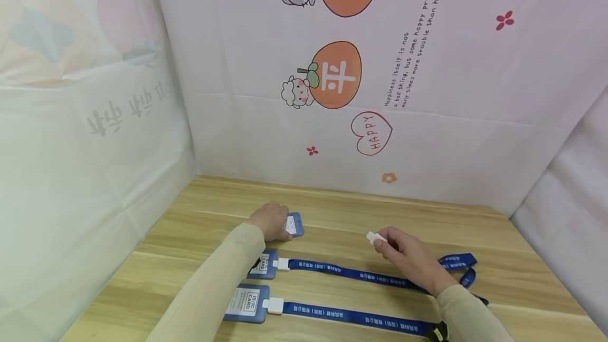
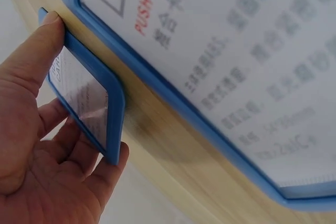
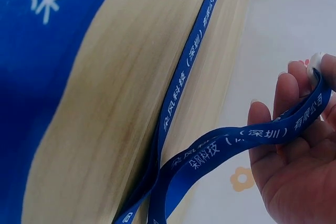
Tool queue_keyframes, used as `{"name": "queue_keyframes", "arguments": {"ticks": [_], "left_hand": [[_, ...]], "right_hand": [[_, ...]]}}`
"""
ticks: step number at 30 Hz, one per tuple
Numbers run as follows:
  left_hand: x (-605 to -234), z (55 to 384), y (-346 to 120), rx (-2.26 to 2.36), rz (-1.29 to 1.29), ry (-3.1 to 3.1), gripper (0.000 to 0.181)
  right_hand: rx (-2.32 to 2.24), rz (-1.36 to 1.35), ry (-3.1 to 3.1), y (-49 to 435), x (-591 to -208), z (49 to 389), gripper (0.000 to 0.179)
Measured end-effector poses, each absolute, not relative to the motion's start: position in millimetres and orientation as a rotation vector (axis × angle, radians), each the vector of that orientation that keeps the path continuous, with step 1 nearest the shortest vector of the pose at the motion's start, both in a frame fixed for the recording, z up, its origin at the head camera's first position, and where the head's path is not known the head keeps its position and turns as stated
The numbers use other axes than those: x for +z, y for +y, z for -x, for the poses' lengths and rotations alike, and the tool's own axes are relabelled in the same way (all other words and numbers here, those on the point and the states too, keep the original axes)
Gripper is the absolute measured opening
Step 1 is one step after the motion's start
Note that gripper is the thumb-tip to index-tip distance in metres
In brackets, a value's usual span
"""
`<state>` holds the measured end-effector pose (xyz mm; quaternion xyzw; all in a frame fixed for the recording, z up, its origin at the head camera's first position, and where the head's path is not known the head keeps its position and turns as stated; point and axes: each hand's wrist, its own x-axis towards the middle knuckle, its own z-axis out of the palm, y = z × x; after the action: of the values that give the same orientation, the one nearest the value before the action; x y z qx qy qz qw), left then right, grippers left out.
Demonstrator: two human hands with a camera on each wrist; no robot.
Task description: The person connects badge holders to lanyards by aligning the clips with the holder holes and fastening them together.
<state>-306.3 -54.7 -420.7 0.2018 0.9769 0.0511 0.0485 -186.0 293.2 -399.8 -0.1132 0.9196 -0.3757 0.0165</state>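
My left hand (image 1: pixel 271 221) grips a blue ID badge holder (image 1: pixel 297 224) near the back of the table. In the left wrist view the thumb (image 2: pixel 39 43) lies on one edge of this holder, with fingers at the opposite edge. To the right, my right hand (image 1: pixel 410 257) pinches the white clip (image 1: pixel 375 237) of a blue lanyard (image 3: pixel 268 132). White lettering runs along its strap, which crosses the fingers and trails down from the palm in the right wrist view. Holder and clip are apart, with a stretch of tabletop between them.
Nearer the front lie two more blue badge holders, a middle one (image 1: pixel 272 264) and a front one (image 1: pixel 261 300). Each is joined by a white clip to a lanyard stretched rightward, the middle strap (image 1: pixel 351 273) and front strap (image 1: pixel 351 317). A printed cloth (image 1: pixel 256 136) hangs behind the wooden table (image 1: pixel 204 194).
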Motion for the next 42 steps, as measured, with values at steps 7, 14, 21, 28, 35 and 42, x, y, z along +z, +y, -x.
{"name": "queue_keyframes", "arguments": {"ticks": [7, 14, 21, 28, 35, 42], "left_hand": [[-418.9, 305.3, -54.5, 0.163, -0.591, 2.969, 0.070], [-422.0, 307.0, -55.5, 0.180, -0.594, 2.958, 0.070], [-422.0, 305.4, -56.3, 0.207, -0.609, 2.944, 0.067], [-418.8, 299.5, -60.0, 0.224, -0.616, 2.921, 0.071], [-421.5, 299.4, -60.7, 0.221, -0.610, 2.927, 0.069], [-424.2, 301.3, -61.8, 0.235, -0.614, 2.952, 0.076]], "right_hand": [[-1.158, 0.345, 2.865, 292.6, -399.8, 186.1, 0.037], [-1.159, 0.337, 2.866, 292.8, -401.1, 186.6, 0.034], [-1.159, 0.328, 2.862, 292.9, -401.4, 187.2, 0.036], [-1.155, 0.318, 2.863, 292.8, -401.9, 187.7, 0.036], [-1.164, 0.316, 2.852, 293.0, -401.7, 187.2, 0.037], [-1.163, 0.313, 2.856, 293.6, -401.0, 187.3, 0.038]]}}
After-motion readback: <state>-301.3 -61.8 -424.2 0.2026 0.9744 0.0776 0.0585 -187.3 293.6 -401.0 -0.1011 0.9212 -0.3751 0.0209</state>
